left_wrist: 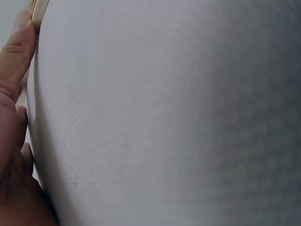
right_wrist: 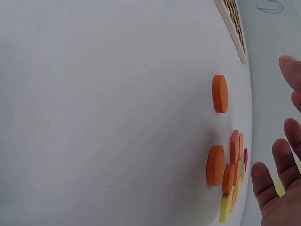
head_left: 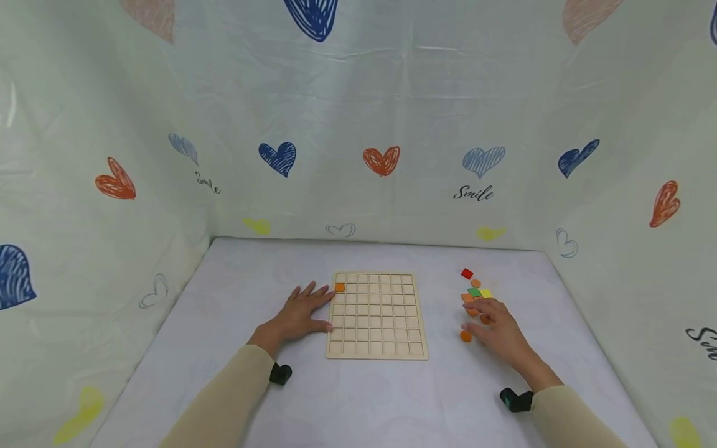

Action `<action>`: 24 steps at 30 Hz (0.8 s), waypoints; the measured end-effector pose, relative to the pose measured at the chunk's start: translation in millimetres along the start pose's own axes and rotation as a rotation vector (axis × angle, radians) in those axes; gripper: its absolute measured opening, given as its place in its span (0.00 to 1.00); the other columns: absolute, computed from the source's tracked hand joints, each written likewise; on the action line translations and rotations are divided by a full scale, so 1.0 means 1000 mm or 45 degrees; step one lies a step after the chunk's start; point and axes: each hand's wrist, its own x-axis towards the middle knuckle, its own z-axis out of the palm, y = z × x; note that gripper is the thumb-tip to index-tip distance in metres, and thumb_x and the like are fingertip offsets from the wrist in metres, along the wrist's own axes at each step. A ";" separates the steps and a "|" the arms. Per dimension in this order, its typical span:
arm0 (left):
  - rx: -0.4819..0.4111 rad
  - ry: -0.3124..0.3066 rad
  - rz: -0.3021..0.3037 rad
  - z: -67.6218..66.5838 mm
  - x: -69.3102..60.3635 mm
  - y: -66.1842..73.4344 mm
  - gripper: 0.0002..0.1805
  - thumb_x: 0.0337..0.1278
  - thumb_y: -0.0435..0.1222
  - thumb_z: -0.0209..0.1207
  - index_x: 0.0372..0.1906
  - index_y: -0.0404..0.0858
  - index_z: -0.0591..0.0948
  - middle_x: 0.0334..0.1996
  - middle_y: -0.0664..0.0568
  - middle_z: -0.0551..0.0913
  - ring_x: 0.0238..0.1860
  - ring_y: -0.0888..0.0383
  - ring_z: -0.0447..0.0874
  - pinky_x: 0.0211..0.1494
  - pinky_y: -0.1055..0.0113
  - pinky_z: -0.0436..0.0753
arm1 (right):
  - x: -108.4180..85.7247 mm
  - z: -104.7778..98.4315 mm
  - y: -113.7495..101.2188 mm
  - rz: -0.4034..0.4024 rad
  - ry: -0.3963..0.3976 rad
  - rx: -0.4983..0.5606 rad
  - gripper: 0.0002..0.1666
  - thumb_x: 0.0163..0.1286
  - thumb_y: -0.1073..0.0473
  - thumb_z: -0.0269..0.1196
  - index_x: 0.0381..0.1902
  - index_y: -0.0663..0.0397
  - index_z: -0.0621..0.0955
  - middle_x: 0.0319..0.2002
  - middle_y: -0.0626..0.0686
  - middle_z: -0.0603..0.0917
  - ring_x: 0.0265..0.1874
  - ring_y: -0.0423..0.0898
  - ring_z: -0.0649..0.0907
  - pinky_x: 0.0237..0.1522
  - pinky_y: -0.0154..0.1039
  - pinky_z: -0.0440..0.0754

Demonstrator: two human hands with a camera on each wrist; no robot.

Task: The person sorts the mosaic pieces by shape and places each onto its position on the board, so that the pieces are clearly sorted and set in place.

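A pale wooden grid board [head_left: 377, 315] lies flat on the table, with an orange disc [head_left: 340, 287] in a cell at its upper left. My left hand [head_left: 299, 314] rests beside the board, fingers spread, thumb and fingertips touching its left edge. Over loose coloured pieces at the right hovers my right hand [head_left: 498, 326], its fingers loosely bent and nothing visible between them. Closest to its thumb is a lone orange disc [head_left: 465, 336]. Under and beyond the fingers lie more orange pieces, a green piece [head_left: 474, 292], a yellow piece [head_left: 486, 293] and a red square [head_left: 467, 274].
The table [head_left: 386, 404] has a white cover. Hanging cloth [head_left: 426, 211] printed with hearts surrounds its back and sides. A small black device [head_left: 281, 374] sits at the left wrist, and another black device [head_left: 516, 400] at the right.
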 end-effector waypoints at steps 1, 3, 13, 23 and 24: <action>-0.001 0.002 0.001 0.000 0.000 0.000 0.51 0.58 0.60 0.71 0.83 0.50 0.65 0.85 0.50 0.58 0.87 0.43 0.41 0.89 0.43 0.37 | -0.001 0.000 0.001 0.008 -0.003 -0.009 0.27 0.72 0.52 0.71 0.66 0.52 0.82 0.66 0.57 0.76 0.62 0.59 0.76 0.65 0.63 0.80; -0.001 0.003 0.002 0.000 0.000 -0.001 0.51 0.58 0.60 0.71 0.83 0.50 0.65 0.85 0.50 0.58 0.87 0.42 0.41 0.88 0.42 0.37 | -0.004 0.000 0.004 0.027 -0.010 -0.029 0.27 0.72 0.52 0.71 0.66 0.52 0.82 0.67 0.58 0.76 0.62 0.60 0.76 0.64 0.64 0.80; -0.002 0.015 -0.006 0.002 0.002 -0.002 0.51 0.57 0.61 0.71 0.83 0.51 0.65 0.85 0.51 0.58 0.87 0.43 0.40 0.89 0.43 0.36 | -0.015 0.004 0.019 0.021 -0.034 -0.041 0.25 0.69 0.56 0.74 0.63 0.49 0.84 0.66 0.57 0.78 0.66 0.58 0.72 0.67 0.63 0.77; -0.009 0.023 -0.002 0.003 0.002 -0.004 0.51 0.56 0.60 0.72 0.82 0.50 0.66 0.85 0.50 0.59 0.87 0.43 0.41 0.89 0.43 0.37 | -0.015 0.012 0.023 -0.003 -0.013 -0.114 0.17 0.66 0.57 0.76 0.52 0.47 0.90 0.60 0.54 0.78 0.61 0.52 0.71 0.61 0.53 0.80; -0.007 0.021 -0.003 0.003 0.002 -0.003 0.51 0.56 0.61 0.72 0.82 0.50 0.66 0.85 0.51 0.58 0.87 0.43 0.41 0.89 0.43 0.36 | -0.015 0.013 0.024 -0.011 -0.009 -0.114 0.17 0.66 0.57 0.76 0.52 0.47 0.90 0.60 0.54 0.79 0.61 0.53 0.71 0.61 0.52 0.79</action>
